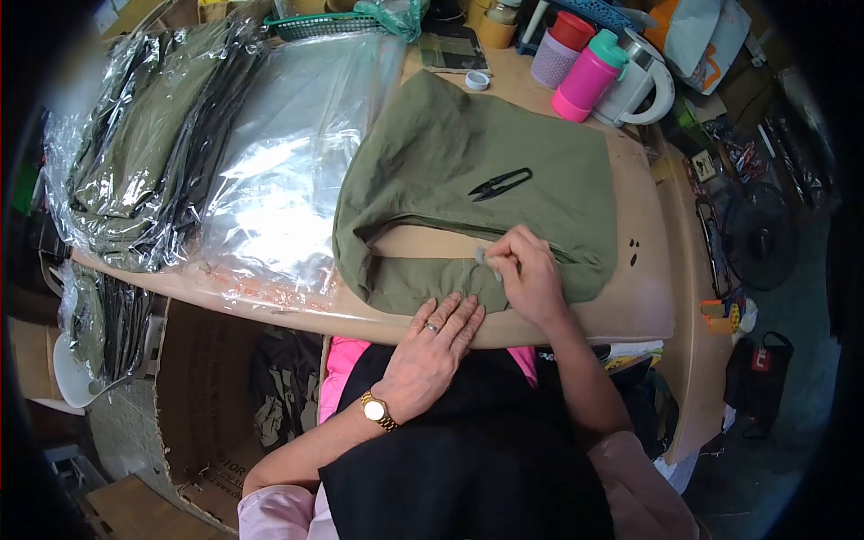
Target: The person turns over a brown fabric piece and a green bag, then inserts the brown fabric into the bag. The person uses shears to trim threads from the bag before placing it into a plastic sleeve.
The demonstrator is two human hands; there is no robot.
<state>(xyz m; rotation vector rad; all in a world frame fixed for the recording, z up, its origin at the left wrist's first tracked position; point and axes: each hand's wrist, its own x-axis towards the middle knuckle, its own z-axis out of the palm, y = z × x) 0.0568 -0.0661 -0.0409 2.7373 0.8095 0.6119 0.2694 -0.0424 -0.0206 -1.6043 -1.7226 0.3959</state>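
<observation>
An olive-green hood-like fabric piece [531, 126] lies on the work table, with a long opening across its lower part. My left hand [438, 337], wearing a ring, rests flat with outstretched fingers on the fabric's near edge. Over the opening's lower edge, my right hand [526, 270] is closed in a pinch. A small greyish bit [481, 256] shows at its fingertips, too small to name. Black thread snips [501, 184] lie on the fabric above my right hand.
Clear plastic bags [270, 171] and bagged olive garments [135, 144] cover the table's left side. At the back right stand a pink bottle [589, 83], a lilac cup [552, 63] and a kettle [641, 85]. Below left is an open cardboard box [193, 396].
</observation>
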